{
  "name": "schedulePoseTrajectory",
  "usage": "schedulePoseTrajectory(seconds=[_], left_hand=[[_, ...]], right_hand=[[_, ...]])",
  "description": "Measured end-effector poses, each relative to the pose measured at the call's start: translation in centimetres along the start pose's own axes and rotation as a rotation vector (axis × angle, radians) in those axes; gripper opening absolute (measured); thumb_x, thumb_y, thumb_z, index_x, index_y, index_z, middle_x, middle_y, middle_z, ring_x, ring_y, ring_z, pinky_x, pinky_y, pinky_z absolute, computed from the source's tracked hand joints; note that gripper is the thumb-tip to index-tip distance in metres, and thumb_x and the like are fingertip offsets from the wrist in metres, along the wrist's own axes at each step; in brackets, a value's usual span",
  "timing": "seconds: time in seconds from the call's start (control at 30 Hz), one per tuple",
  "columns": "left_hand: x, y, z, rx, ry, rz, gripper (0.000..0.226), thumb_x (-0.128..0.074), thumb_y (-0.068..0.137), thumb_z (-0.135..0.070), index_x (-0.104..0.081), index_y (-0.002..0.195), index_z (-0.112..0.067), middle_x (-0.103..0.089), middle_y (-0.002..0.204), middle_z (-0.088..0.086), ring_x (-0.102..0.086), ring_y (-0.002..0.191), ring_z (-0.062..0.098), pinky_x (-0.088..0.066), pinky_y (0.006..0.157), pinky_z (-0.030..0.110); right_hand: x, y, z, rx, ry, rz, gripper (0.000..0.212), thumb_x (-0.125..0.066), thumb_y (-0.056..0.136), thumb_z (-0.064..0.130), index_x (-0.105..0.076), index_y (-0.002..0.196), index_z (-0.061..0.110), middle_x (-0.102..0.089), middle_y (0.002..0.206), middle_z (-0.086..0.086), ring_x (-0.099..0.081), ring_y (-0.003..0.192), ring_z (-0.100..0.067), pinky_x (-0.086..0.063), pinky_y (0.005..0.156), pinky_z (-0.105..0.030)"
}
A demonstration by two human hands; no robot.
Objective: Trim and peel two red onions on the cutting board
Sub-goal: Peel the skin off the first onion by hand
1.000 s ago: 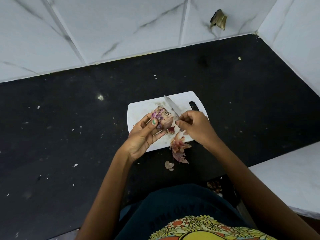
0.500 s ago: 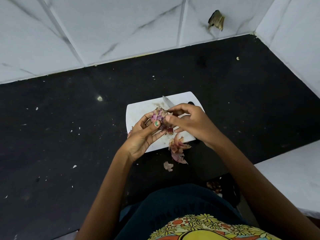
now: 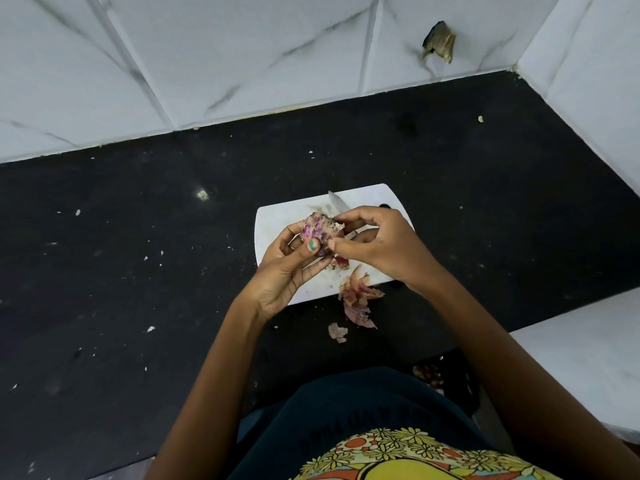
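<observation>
I stand at a black stone counter (image 3: 138, 271) flecked with small pale crumbs, which runs back to a wall of white, grey-veined tiles (image 3: 207, 57) at twelve o'clock and turns a corner at two o'clock. A brownish scrap (image 3: 440, 41) clings to the tiles at one o'clock. At four o'clock a white ledge (image 3: 581, 358) cuts into the counter.

The white cutting board (image 3: 277, 216) lies in the middle of the counter, and both my hands meet over it. My left hand (image 3: 287, 271) curls around the red onion (image 3: 320, 230), thumb with its green-painted nail pressed on the near side, fingers cupped behind. The onion is held just above the board, its papery skin mottled purple and tan. My right hand (image 3: 381, 247) comes in from three o'clock, thumb and fingertips pinching at the onion's skin. The knife (image 3: 337, 204) shows only its blade tip at twelve o'clock of the onion; my right hand covers the rest, so I cannot tell whether it is tucked in that hand or lying on the board. A dark slot at the board's far right corner is half hidden too.

Loose peels (image 3: 356, 296) lie heaped at the board's near edge, at six o'clock, spilling onto the counter, with a smaller scrap (image 3: 337, 332) just beyond. I see only one onion.
</observation>
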State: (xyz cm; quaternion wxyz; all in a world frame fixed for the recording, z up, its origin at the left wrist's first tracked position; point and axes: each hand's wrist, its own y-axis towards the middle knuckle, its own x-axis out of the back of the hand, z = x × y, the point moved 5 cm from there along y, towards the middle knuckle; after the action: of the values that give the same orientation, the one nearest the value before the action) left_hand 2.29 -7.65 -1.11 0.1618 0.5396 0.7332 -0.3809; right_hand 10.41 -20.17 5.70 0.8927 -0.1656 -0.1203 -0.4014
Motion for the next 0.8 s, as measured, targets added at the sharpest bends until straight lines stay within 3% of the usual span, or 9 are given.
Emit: schedulePoseTrajectory(seconds=[0.23, 0.4, 0.5, 0.6, 0.67, 0.8], left_hand=[[0.02, 0.06, 0.24, 0.008, 0.006, -0.010, 0.090, -0.099, 0.034, -0.028, -0.059, 0.113, -0.011, -0.064, 0.114, 0.015, -0.071, 0.093, 0.022, -0.059, 0.069, 0.027], [-0.09, -0.03, 0.18, 0.028, -0.034, 0.009, 0.096, -0.099, 0.034, -0.028, -0.055, 0.117, -0.011, -0.072, 0.105, 0.012, -0.071, 0.094, 0.023, -0.059, 0.070, 0.028], [-0.05, 0.02, 0.15, 0.027, -0.040, 0.004, 0.100, -0.098, 0.037, -0.028, -0.053, 0.124, -0.009, -0.072, 0.107, 0.012, -0.071, 0.095, 0.023, -0.059, 0.070, 0.028], [-0.05, 0.03, 0.13, 0.015, -0.006, -0.001, 0.096, -0.098, 0.036, -0.031, -0.057, 0.120, -0.008, -0.072, 0.104, 0.011, -0.071, 0.093, 0.021, -0.059, 0.071, 0.027], [-0.09, 0.06, 0.17, 0.012, 0.007, 0.010, 0.093, -0.098, 0.039, -0.033, -0.058, 0.119, -0.008, -0.072, 0.103, 0.011, -0.071, 0.094, 0.020, -0.059, 0.075, 0.027], [0.19, 0.17, 0.26, 0.021, 0.014, 0.016, 0.099, -0.096, 0.044, -0.035, -0.053, 0.127, -0.004, -0.070, 0.110, 0.013, -0.068, 0.101, 0.024, -0.059, 0.080, 0.033]], right_hand=[[-0.02, 0.27, -0.24, 0.005, -0.030, -0.030, 0.029, -0.074, 0.074, 0.013, -0.069, 0.102, 0.019, -0.068, 0.088, 0.009, -0.070, 0.073, -0.010, -0.056, 0.065, -0.018], [0.43, 0.46, -0.80, -0.010, 0.104, -0.052, 0.021, -0.060, 0.083, -0.004, -0.069, 0.095, 0.011, -0.069, 0.089, -0.006, -0.072, 0.071, -0.017, -0.058, 0.064, -0.022], [0.58, 0.30, -0.90, -0.048, 0.192, -0.082, 0.019, -0.052, 0.089, -0.004, -0.068, 0.095, 0.005, -0.069, 0.088, -0.013, -0.072, 0.069, -0.019, -0.057, 0.061, -0.021], [0.55, 0.16, -0.93, -0.061, 0.223, -0.101, 0.011, -0.059, 0.092, 0.013, -0.067, 0.093, 0.005, -0.069, 0.085, -0.014, -0.070, 0.068, -0.019, -0.057, 0.060, -0.026], [0.41, 0.11, -0.90, -0.043, 0.193, -0.077, 0.017, -0.068, 0.086, 0.022, -0.067, 0.093, 0.007, -0.069, 0.087, -0.011, -0.070, 0.072, -0.019, -0.058, 0.059, -0.027], [0.40, 0.03, -0.74, 0.042, 0.146, -0.094, 0.007, -0.072, 0.082, 0.009, -0.067, 0.087, 0.010, -0.069, 0.081, -0.007, -0.069, 0.068, -0.012, -0.055, 0.058, -0.020]])
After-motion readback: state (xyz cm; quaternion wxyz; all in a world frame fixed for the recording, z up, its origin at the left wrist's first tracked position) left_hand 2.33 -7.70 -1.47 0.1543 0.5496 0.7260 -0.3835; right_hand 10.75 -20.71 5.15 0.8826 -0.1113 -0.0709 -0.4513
